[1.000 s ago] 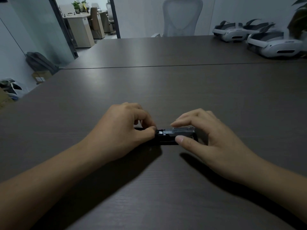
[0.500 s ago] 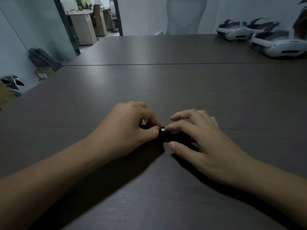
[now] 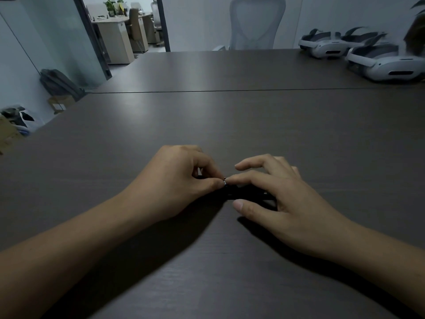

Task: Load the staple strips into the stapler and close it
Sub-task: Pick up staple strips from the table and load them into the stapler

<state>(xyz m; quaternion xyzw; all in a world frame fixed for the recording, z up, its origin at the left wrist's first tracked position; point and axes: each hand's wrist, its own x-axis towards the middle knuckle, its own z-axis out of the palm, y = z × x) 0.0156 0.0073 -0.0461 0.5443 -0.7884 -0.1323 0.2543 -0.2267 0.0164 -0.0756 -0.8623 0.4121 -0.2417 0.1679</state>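
A small black stapler lies flat on the dark wooden table, mostly covered by both hands. My left hand pinches its left end between thumb and forefinger, where a small silvery bit shows. My right hand lies over the right part, forefinger on top and thumb against the near side. I cannot make out any staple strip; the inside of the stapler is hidden.
Two white headsets stand at the table's far right corner. A white office chair is behind the far edge. A seam crosses the table. The left table edge runs beside a glass wall and a dark bag.
My right hand has slid left along the stapler until its forefinger meets my left thumb, covering the top that showed before. The stapler stays in place.
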